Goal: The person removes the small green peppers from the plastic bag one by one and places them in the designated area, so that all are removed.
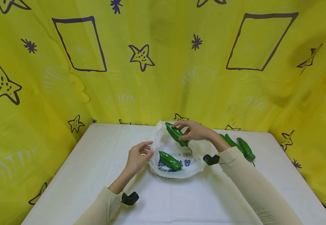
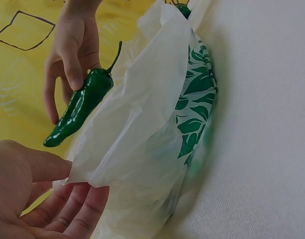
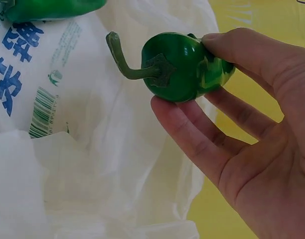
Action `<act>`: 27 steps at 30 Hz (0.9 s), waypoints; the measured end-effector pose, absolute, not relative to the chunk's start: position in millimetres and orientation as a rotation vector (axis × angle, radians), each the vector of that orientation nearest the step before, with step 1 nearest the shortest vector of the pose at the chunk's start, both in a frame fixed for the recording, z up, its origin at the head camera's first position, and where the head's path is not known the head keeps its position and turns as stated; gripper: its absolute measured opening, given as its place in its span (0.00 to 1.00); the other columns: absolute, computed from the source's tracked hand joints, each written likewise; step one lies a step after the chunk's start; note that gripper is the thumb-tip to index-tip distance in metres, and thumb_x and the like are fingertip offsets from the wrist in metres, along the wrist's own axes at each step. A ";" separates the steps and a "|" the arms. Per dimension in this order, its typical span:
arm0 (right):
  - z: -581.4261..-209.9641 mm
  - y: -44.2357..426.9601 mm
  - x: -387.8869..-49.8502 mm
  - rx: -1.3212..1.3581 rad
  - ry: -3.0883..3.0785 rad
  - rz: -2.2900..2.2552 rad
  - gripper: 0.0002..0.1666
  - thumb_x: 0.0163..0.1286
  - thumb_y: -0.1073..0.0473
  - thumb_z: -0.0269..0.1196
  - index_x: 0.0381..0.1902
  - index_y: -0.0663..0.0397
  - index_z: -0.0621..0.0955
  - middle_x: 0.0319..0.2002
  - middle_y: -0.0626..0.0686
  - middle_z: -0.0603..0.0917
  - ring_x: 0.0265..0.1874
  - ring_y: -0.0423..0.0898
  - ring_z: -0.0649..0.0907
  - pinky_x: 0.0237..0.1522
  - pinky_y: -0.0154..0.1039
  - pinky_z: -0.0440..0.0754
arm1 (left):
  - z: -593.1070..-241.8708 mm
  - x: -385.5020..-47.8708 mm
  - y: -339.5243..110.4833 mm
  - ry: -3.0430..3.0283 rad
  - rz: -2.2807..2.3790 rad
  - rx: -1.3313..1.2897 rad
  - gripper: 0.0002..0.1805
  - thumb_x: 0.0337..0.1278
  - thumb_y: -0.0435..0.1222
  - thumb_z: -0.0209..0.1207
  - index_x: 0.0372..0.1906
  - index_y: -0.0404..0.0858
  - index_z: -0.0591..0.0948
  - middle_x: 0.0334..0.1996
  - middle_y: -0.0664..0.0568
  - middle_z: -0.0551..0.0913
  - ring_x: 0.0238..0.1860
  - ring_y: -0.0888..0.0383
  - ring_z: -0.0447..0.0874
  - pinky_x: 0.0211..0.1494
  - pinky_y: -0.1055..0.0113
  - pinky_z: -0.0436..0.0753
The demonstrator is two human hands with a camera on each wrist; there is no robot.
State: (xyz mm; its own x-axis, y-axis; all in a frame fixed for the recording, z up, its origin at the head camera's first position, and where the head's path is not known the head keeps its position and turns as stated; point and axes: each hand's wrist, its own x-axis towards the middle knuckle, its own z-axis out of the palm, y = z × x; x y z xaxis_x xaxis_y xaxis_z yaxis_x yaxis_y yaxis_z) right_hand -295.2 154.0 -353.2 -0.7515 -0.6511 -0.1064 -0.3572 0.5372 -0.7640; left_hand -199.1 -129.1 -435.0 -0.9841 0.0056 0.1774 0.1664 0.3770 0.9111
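My right hand [image 1: 194, 130] grips a glossy green pepper [image 1: 175, 133] above the mouth of a white plastic bag [image 1: 199, 162]. In the right wrist view, thumb and fingers pinch the pepper [image 3: 180, 67] with its curved stem pointing left. At the bag's left rim is my left hand [image 1: 138, 157]; the left wrist view shows its thumb and fingers pinching the edge of the plastic [image 2: 137, 124]. Another green pepper [image 1: 170, 161] lies inside the bag, over blue printed characters. The bag's outside carries a green leaf print [image 2: 196, 99].
Several more green peppers [image 1: 244, 148] lie on the white table [image 1: 95, 168] to the right, partly behind my right forearm. A yellow curtain [image 1: 163, 93] with drawn starfish hangs behind and at both sides of the table.
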 end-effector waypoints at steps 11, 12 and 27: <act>-350.2 157.5 -294.4 -0.865 2.468 -1.192 0.34 0.69 0.61 0.69 0.72 0.50 0.73 0.65 0.67 0.75 0.51 0.63 0.84 0.44 0.51 0.87 | -436.4 -198.5 -129.0 -2.477 -1.667 -0.165 0.20 0.59 0.26 0.68 0.57 0.37 0.86 0.39 0.48 0.86 0.37 0.56 0.86 0.32 0.73 0.80; -350.7 158.1 -294.5 -0.869 2.473 -1.209 0.34 0.69 0.61 0.69 0.72 0.51 0.73 0.65 0.67 0.75 0.51 0.63 0.84 0.44 0.51 0.87 | -436.4 -198.5 -129.0 -2.477 -1.667 -0.164 0.20 0.59 0.26 0.68 0.57 0.37 0.86 0.39 0.48 0.86 0.37 0.56 0.86 0.32 0.73 0.80; -354.5 171.7 -290.0 -0.887 2.547 -1.308 0.34 0.67 0.63 0.71 0.70 0.52 0.75 0.61 0.65 0.78 0.48 0.59 0.85 0.41 0.47 0.87 | -436.0 -198.5 -128.8 -2.474 -1.667 -0.166 0.20 0.59 0.26 0.68 0.56 0.37 0.86 0.39 0.48 0.85 0.37 0.56 0.86 0.32 0.73 0.79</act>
